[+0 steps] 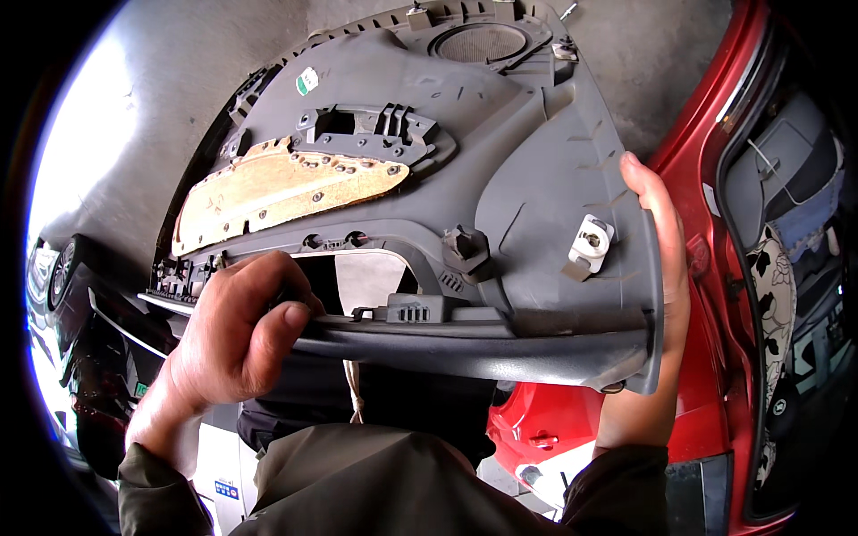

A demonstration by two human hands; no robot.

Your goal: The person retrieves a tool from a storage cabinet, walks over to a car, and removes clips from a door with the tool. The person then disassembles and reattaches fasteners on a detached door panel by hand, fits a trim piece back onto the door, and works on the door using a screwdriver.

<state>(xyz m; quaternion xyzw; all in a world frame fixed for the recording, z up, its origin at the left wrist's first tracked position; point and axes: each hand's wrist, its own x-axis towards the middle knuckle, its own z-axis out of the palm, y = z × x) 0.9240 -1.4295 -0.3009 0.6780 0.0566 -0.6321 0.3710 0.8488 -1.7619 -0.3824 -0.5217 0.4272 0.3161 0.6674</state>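
I hold a large grey plastic car door panel [527, 196], its inner side up, in front of my body. My left hand [239, 330] is curled round the lower edge at the opening on the left. My right hand [657, 241] grips the right edge, thumb or finger along the side. A tan padded insert [277, 192] with several fasteners lies in the panel's left part, below a slotted dark bracket [366, 129]. A white clip [590, 243] sits near the right edge and a round speaker grille [478, 42] at the far end.
A red car body [693, 179] with an open doorway showing seats and patterned fabric stands at the right. Red bodywork also shows below the panel. At the far left are a dark car with a wheel [63, 277] and grey concrete floor [170, 80] under bright light.
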